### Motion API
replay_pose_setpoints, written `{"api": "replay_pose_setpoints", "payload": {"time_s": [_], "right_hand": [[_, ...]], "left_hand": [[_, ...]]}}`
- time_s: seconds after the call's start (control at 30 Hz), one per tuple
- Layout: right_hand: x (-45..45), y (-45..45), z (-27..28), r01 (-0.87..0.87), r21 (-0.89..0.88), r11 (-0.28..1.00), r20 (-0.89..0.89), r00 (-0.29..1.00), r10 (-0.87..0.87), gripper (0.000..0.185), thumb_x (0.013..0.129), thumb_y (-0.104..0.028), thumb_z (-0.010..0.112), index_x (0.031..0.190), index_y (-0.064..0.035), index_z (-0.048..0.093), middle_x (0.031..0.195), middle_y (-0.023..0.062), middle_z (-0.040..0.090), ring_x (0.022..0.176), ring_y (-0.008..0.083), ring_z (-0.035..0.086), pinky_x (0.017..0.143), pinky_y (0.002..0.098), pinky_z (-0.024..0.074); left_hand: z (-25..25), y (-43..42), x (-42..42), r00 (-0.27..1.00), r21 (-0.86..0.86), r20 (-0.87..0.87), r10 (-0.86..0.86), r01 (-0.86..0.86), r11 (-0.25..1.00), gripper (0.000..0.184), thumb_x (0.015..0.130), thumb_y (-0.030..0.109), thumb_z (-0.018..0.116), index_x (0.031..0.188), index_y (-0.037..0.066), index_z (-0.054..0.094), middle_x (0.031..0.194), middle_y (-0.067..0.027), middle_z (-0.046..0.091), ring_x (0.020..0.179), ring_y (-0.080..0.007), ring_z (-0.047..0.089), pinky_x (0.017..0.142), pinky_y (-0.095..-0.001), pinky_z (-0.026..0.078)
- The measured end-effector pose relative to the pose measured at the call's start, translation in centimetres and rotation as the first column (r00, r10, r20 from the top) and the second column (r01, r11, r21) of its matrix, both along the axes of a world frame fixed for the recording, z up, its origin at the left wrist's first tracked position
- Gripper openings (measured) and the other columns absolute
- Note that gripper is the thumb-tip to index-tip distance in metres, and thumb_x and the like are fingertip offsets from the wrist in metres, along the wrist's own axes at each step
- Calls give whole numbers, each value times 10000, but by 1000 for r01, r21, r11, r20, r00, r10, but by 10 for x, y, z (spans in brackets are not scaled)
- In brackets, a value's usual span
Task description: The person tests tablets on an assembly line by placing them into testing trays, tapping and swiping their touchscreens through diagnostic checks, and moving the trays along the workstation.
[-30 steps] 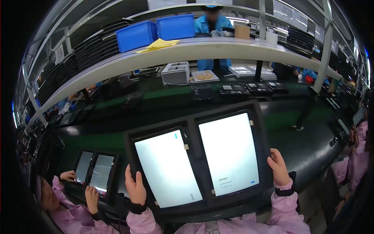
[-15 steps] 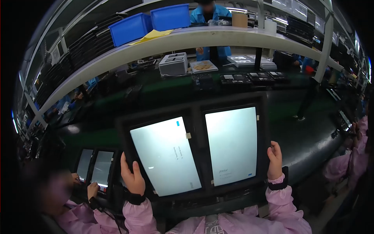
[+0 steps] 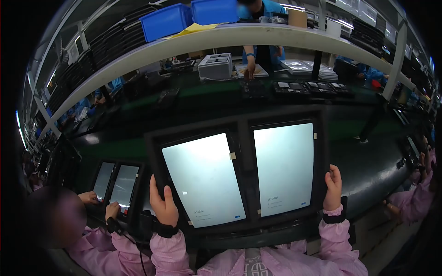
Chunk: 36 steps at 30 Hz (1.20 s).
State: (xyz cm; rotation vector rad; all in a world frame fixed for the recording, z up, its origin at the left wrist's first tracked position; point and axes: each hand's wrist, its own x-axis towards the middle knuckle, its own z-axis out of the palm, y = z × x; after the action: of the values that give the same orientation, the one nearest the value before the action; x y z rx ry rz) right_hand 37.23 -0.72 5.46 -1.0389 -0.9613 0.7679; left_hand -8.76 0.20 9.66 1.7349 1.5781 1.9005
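Note:
A black tray (image 3: 247, 171) is held up between my two hands, with two lit screens in its compartments. The left screen (image 3: 205, 179) and the right screen (image 3: 283, 168) are both white and show "¡Hola!" upright near the bottom. My left hand (image 3: 164, 202) grips the tray's left edge, thumb on the near side. At the right edge my right hand (image 3: 332, 189) holds the tray, its fingers curled round the rim. Small pale tabs stick out beside the screens.
At left a co-worker's hands (image 3: 112, 210) touch a smaller-looking tray of two dark screens (image 3: 123, 184). Overhead runs a shelf (image 3: 258, 36) with blue bins (image 3: 166, 21). Beyond, another person's hand (image 3: 250, 66) reaches near a white box (image 3: 215, 67) and black trays (image 3: 290, 88).
The left screen's text has turned from sideways to upright. The tray and my hands sit slightly further right in view. Across the bench, the person has reached a hand down.

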Motion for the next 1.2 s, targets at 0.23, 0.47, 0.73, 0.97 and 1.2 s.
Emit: {"api": "replay_pose_setpoints", "payload": {"time_s": [0.23, 0.47, 0.73, 0.97, 1.2], "right_hand": [[0, 2, 7, -38, -185, 982, 56, 997, 50, 313, 988, -128, 558, 1277, -10, 533, 1145, 33, 606, 1051, 111, 556, 931, 242, 420], [3, 5, -19, 38, -418, 908, 316, 943, 106, 335, 977, -117, 560, 1282, 20, 535, 1028, 94, 642, 925, 149, 597, 819, 269, 472], [-36, 30, 15, 14, -90, 996, 862, 502, 71, 559, 852, -151, 680, 1327, 40, 453, 1185, 231, 551, 1107, 380, 534, 961, 440, 428], [-117, 96, 13, -361, -171, 917, 966, 119, 227, 739, 875, -407, 682, 1422, -8, 387, 1368, 212, 499, 1352, 380, 408, 1149, 579, 204], [-89, 92, 32, -242, -135, 961, 975, 139, 172, 845, 863, -535, 637, 1489, -76, 304, 1314, 149, 570, 1370, 325, 413, 1128, 686, 21]], "left_hand": [[-5, 2, -6, 993, -230, 28, -112, 115, 966, 458, 973, 104, 512, 1378, -88, 416, 1238, -206, 591, 1109, -262, 596, 961, -340, 449], [-65, 18, -16, 984, -572, -100, -150, 66, 818, 504, 933, 149, 599, 1359, -65, 438, 1206, -267, 609, 1122, -373, 609, 958, -390, 471], [-46, 39, -22, 877, -309, -466, -114, -41, 950, 341, 838, 151, 674, 1139, 10, 597, 1224, -178, 587, 1174, -380, 513, 996, -440, 418], [-43, 68, -2, 674, -503, -652, -348, -41, 863, 270, 832, 40, 553, 1093, 76, 611, 1045, -77, 680, 1345, -316, 428, 1144, -625, 138], [-21, 89, 25, 585, -523, -611, -533, 207, 827, 310, 749, -80, 499, 1004, 72, 592, 1107, -40, 675, 1390, -299, 381, 1146, -667, 55]]}}
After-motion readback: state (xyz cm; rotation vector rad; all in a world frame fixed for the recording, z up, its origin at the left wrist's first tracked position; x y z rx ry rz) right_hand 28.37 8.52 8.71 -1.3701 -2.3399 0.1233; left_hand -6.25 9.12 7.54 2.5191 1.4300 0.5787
